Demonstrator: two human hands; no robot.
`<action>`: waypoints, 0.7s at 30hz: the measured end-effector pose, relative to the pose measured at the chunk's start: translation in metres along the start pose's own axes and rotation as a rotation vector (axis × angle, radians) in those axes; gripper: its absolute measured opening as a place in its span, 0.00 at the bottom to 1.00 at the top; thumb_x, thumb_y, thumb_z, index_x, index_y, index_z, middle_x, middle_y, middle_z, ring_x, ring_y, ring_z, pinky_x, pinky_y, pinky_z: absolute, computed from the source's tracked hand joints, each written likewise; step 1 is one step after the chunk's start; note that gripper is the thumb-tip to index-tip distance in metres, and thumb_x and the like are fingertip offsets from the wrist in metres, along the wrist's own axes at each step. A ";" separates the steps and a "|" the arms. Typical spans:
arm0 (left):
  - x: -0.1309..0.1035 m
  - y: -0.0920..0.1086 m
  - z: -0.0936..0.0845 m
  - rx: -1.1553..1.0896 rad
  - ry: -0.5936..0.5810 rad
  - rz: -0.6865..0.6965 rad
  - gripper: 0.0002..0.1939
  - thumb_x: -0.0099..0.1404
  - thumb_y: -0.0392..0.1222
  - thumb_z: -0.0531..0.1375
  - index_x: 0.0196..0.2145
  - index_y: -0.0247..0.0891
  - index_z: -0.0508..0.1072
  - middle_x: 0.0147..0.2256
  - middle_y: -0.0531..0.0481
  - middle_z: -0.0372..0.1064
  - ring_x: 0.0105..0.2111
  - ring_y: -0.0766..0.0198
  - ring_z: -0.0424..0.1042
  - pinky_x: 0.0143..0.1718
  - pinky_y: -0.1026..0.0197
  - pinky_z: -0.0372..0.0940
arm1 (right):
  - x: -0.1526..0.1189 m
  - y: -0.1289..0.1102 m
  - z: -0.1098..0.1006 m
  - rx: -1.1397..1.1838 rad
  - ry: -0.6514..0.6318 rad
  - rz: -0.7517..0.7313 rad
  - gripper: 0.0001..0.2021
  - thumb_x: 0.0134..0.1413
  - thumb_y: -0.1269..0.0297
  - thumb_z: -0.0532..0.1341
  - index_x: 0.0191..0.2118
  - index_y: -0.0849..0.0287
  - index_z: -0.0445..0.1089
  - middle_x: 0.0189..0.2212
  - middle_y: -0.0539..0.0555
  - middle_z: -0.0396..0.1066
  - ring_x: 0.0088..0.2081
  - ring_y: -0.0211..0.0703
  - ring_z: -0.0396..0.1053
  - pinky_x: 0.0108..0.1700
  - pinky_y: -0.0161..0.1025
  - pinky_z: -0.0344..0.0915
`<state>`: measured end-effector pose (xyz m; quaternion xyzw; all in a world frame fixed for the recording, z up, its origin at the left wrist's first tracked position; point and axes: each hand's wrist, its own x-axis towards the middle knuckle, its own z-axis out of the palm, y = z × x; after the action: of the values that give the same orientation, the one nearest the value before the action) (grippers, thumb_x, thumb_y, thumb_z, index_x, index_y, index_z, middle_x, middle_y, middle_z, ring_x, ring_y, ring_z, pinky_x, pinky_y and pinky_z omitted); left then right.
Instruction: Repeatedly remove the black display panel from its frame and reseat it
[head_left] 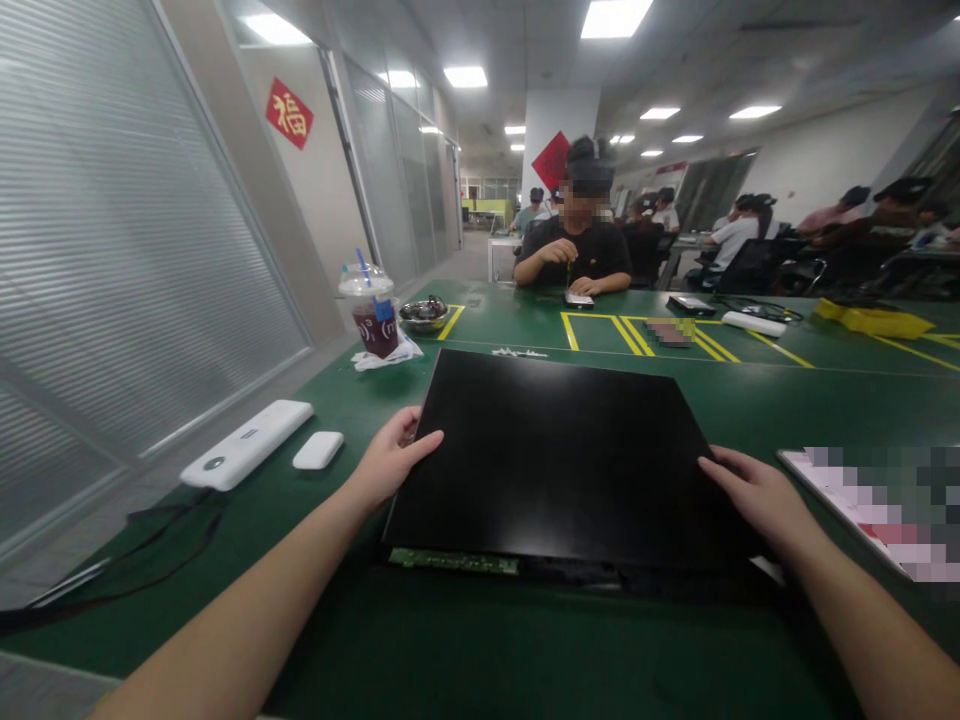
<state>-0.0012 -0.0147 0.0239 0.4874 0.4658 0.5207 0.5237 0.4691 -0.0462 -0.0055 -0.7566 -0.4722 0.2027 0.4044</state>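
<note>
In front of me is a flat black display panel (pixel 551 455), its dark glossy face turned up. A strip of green circuit board (pixel 454 560) shows along its near edge, towards the left. My left hand (pixel 394 455) grips the panel's left edge, thumb on top and fingers partly hidden beyond the edge. On the opposite side, my right hand (pixel 754 490) is closed on the right edge with its thumb near the surface. Whether the panel rests on the table or is slightly raised, I cannot tell.
Left on the green table (pixel 330 610) lie a white power bank (pixel 251 440), a small white case (pixel 319 450) and a dark strap. Beyond stand a lidded drink cup (pixel 375 315) and a metal bowl (pixel 424 315). A person (pixel 576 240) works opposite. A tablet-like device (pixel 847 510) lies right.
</note>
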 end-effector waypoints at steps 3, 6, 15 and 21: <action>-0.001 0.003 0.002 -0.104 0.043 -0.008 0.30 0.49 0.47 0.76 0.47 0.40 0.70 0.43 0.48 0.81 0.40 0.55 0.80 0.42 0.55 0.74 | -0.012 -0.016 -0.001 0.333 0.065 -0.027 0.15 0.41 0.54 0.69 0.37 0.51 0.77 0.49 0.51 0.79 0.56 0.55 0.73 0.62 0.50 0.65; -0.001 0.007 0.000 -0.189 0.045 -0.013 0.32 0.49 0.44 0.76 0.49 0.42 0.67 0.38 0.51 0.81 0.32 0.57 0.80 0.35 0.56 0.74 | -0.029 -0.038 -0.006 0.705 -0.073 0.135 0.26 0.33 0.58 0.75 0.45 0.48 0.76 0.43 0.49 0.81 0.45 0.50 0.79 0.47 0.41 0.75; 0.004 0.001 -0.004 -0.162 0.020 -0.118 0.27 0.49 0.44 0.76 0.45 0.38 0.73 0.38 0.46 0.82 0.35 0.54 0.82 0.38 0.56 0.75 | -0.052 -0.068 -0.023 0.661 -0.175 0.385 0.26 0.37 0.67 0.72 0.48 0.52 0.78 0.33 0.54 0.82 0.30 0.53 0.80 0.30 0.41 0.77; 0.012 -0.009 -0.006 -0.058 0.101 -0.054 0.24 0.57 0.48 0.71 0.48 0.36 0.75 0.39 0.45 0.82 0.35 0.61 0.80 0.34 0.62 0.73 | -0.044 -0.074 -0.044 0.522 0.101 0.324 0.13 0.35 0.61 0.71 0.33 0.51 0.77 0.31 0.54 0.80 0.33 0.55 0.79 0.35 0.45 0.78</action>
<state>-0.0063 -0.0025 0.0146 0.4322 0.4895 0.5436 0.5273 0.4378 -0.0870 0.0763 -0.7016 -0.2569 0.3411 0.5704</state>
